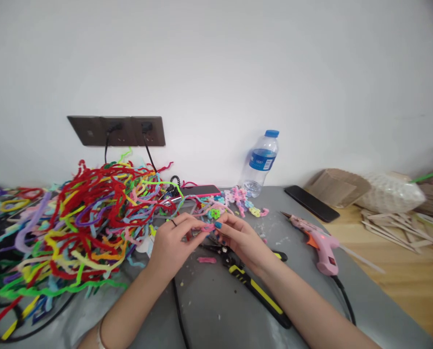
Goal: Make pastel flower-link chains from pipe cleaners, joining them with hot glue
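Observation:
Between my two hands is a short piece of pink pipe cleaner (pixel 208 227), small and partly covered by fingers. My left hand (pixel 178 240) pinches its left end between thumb and fingertips. On the other end, the fingers of my right hand (pixel 240 237) are closed too, blue polish on the nails. Just below lies another short pink pipe cleaner piece (pixel 206 260) on the grey mat. Black and yellow pliers (pixel 254 286) rest beneath my right wrist, their jaws partly hidden. Behind my hands sit small twisted pipe cleaner shapes (pixel 237 196) in pink, blue and yellow.
A large tangled heap of coloured pipe cleaners (pixel 92 218) covers the left side. A pink glue gun (pixel 325 247) lies at right with its cord trailing forward. A water bottle (pixel 262 165) leans against the wall near a black phone (pixel 311 202). Wooden sticks (pixel 401 230) lie far right.

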Tool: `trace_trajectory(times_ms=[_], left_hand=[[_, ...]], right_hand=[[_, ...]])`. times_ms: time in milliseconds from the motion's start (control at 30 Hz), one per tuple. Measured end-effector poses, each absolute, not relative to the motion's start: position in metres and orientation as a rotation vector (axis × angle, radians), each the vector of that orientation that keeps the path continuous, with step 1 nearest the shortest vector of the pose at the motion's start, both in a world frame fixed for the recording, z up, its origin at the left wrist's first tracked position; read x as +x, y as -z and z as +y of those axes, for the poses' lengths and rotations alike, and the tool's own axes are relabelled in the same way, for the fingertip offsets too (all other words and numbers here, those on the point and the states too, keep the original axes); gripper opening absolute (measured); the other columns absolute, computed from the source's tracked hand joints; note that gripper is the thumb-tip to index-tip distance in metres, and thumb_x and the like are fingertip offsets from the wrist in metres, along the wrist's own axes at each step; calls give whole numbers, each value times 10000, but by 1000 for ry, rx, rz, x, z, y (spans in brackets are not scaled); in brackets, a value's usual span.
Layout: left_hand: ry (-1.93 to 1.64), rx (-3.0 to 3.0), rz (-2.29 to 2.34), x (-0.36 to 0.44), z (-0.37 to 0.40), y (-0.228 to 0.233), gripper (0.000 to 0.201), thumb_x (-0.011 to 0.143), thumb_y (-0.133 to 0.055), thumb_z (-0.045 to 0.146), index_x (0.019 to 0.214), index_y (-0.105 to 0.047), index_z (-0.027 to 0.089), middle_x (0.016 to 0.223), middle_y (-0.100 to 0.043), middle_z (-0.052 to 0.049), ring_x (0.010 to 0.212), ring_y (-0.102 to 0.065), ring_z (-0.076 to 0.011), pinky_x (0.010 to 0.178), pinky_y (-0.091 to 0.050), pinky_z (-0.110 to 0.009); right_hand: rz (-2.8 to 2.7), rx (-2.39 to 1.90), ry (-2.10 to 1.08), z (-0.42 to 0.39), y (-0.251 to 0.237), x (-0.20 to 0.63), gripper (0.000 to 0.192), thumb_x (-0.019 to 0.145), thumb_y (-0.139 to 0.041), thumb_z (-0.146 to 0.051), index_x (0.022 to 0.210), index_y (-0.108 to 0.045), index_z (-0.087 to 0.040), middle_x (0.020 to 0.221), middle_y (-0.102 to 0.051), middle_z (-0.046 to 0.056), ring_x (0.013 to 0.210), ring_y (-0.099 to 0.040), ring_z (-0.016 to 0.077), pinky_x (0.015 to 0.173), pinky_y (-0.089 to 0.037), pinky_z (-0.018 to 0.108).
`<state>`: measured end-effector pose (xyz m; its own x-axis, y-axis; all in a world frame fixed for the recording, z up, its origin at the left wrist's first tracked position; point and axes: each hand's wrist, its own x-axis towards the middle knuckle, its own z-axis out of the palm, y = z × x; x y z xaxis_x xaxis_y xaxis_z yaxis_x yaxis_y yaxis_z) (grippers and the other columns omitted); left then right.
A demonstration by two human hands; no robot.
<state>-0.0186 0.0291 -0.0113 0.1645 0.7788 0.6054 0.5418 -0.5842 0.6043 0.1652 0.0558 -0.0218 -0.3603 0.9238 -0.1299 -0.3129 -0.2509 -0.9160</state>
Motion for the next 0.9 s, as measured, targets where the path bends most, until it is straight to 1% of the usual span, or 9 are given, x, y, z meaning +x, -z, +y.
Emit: trace_trajectory(times_ms=[67,233,400,533,700,833,900], left_hand=[[-1417,2174,1254,-19,29,11,83,854,-694,226,889,-769,227,811,-739,-39,602,-615,-124,620,-498,-231],[-1473,2094,1202,-19,31,10,113,830,-718,206,885,-797,265,824,-771,-37,753,-700,-179,729,-551,-275],[-1505,2050,1206,-19,32,10,87,794,-745,187,804,-796,257,767,-763,-33,720,-702,-179,732,-562,-276],[-1494,2053,1216,-20,33,11,80,797,-741,181,808,-787,245,776,-759,-37,731,-701,-181,727,-562,-276],[-1497,2032,1233,-21,35,13,69,794,-734,189,774,-769,245,761,-747,-37,729,-683,-187,732,-552,-292],[-1474,2124,1264,-23,36,15,92,831,-692,201,773,-748,244,762,-733,-38,754,-669,-188,755,-532,-296],[-1412,2166,1293,-25,38,16,99,836,-683,198,776,-745,245,775,-733,-37,777,-667,-194,762,-515,-299]], right_hand=[[-1059,-887,-1758,56,21,165,371,633,-870,-458,712,-615,-200,652,-615,-30,580,-485,107,555,-351,239],[-1080,-881,-1752,56,20,165,374,628,-869,-467,714,-618,-203,650,-613,-27,572,-482,110,553,-352,248],[-1083,-897,-1756,55,20,166,367,647,-858,-453,716,-603,-198,651,-615,-27,572,-484,108,551,-334,245],[-1094,-891,-1741,55,20,165,367,642,-860,-456,713,-610,-197,640,-607,-29,568,-477,106,553,-327,246],[-1135,-902,-1695,53,19,162,358,652,-848,-467,721,-616,-203,637,-589,-27,575,-485,118,560,-349,253],[-1223,-910,-1648,54,20,164,341,699,-802,-482,723,-604,-205,648,-589,-20,580,-490,126,568,-358,259],[-1403,-925,-1534,56,19,169,297,752,-754,-465,719,-616,-205,643,-585,-15,590,-496,138,578,-364,269]])
